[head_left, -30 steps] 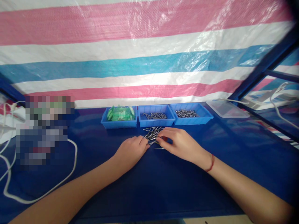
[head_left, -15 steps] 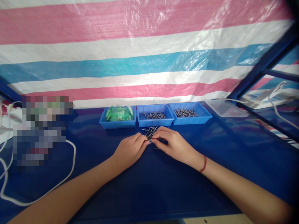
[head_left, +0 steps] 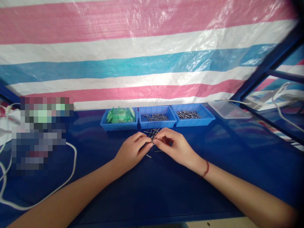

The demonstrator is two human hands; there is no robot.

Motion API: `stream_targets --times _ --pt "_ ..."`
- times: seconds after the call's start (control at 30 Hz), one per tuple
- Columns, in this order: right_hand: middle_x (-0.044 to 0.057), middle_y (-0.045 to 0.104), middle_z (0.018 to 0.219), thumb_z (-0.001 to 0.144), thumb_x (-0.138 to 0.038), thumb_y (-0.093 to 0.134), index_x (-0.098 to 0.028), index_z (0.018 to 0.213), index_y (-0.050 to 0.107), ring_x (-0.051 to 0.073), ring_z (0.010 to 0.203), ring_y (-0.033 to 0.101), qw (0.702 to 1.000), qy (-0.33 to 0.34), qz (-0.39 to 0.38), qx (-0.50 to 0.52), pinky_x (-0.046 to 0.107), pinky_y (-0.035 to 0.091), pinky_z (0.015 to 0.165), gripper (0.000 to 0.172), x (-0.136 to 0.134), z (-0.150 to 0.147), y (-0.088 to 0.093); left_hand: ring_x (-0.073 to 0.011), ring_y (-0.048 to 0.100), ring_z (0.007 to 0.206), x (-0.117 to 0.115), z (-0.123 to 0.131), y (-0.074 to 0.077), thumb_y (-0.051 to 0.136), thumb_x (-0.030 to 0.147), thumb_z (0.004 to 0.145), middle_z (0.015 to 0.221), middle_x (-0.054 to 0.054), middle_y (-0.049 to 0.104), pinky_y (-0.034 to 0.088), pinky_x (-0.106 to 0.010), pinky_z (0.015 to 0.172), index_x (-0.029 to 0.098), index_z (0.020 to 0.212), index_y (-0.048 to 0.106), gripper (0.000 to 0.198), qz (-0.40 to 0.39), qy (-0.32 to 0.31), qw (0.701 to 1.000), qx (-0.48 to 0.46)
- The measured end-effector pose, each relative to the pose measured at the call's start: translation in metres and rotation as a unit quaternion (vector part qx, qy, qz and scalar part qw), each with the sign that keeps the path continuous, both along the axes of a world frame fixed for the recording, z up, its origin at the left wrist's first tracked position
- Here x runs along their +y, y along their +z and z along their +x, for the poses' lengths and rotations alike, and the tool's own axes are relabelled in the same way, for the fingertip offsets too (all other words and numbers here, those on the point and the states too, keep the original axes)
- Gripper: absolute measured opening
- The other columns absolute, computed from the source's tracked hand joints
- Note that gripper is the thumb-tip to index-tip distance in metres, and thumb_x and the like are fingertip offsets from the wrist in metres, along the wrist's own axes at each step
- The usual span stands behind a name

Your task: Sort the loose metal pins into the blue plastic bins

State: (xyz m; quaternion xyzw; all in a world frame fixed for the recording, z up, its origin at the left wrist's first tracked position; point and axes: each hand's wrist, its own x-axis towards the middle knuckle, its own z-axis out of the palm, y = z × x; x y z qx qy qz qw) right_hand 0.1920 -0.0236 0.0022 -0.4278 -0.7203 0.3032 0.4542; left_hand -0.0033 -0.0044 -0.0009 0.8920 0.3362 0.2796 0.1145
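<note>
My left hand (head_left: 133, 146) and my right hand (head_left: 175, 143) meet above the blue table, their fingertips almost touching. Thumb and forefinger of each are pinched together around a small metal piece, mostly covered by the fingers. Just beyond the fingertips lies a loose pile of thin metal pins (head_left: 152, 132), partly hidden by my right hand. One short pin with a paler end (head_left: 148, 156) rests below my left fingers. Another thin pin (head_left: 158, 151) lies under my right thumb.
Three blue bins line the back: a left bin (head_left: 120, 127) with green plastic packets, a middle bin (head_left: 158, 123) with thin pins, a right bin (head_left: 201, 121) with metal pieces. A clear plastic lid (head_left: 231, 110) lies right. A white cable (head_left: 75, 155) loops left, beside a blurred-out area.
A short pin with a pale end now lies on the table below my left hand. My fingertips have shifted slightly and still meet; the bins stay put.
</note>
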Motion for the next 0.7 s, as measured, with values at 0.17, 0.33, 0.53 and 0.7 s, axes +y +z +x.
stream_targets --times 0.17,0.33,0.53,0.7 --pt "0.002 0.059 0.076 0.084 -0.022 0.059 -0.019 0.077 0.062 0.011 0.062 0.049 1.000 0.016 0.018 -0.005 0.025 0.039 0.055 0.008 -0.0016 -0.0007 0.0028 -0.0146 0.059 0.086 0.0002 0.0000 0.0022 0.050 0.028 0.093 0.093 -0.004 0.060 0.047 -0.026 0.078 0.018 0.090 0.060 0.014 -0.024 -0.006 1.000 -0.017" --pt "0.003 0.061 0.079 0.084 -0.023 0.058 -0.020 0.079 0.063 0.012 0.062 0.051 1.000 0.012 0.018 -0.010 0.025 0.041 0.055 0.008 -0.0008 0.0002 0.0024 -0.0137 0.059 0.084 -0.0004 -0.0016 0.0028 0.051 0.028 0.092 0.092 -0.003 0.059 0.048 -0.025 0.078 0.019 0.091 0.058 0.011 -0.051 0.008 0.998 -0.045" --pt "0.003 0.062 0.078 0.084 -0.024 0.057 -0.020 0.080 0.063 0.012 0.062 0.051 1.000 0.004 0.014 -0.025 0.025 0.041 0.055 0.008 0.0019 0.0022 0.0008 -0.0132 0.058 0.081 -0.0011 -0.0024 0.0026 0.051 0.027 0.091 0.093 -0.003 0.060 0.048 -0.025 0.076 0.019 0.091 0.058 0.010 -0.049 0.030 0.996 -0.071" --pt "0.002 0.060 0.078 0.085 -0.023 0.056 -0.019 0.079 0.063 0.011 0.060 0.049 0.999 0.020 0.011 -0.037 0.024 0.041 0.055 0.010 0.0026 0.0023 0.0004 -0.0112 0.057 0.075 -0.0023 -0.0014 0.0042 0.051 0.026 0.092 0.092 -0.003 0.059 0.048 -0.024 0.072 0.018 0.091 0.057 0.009 -0.041 0.030 0.995 -0.088"
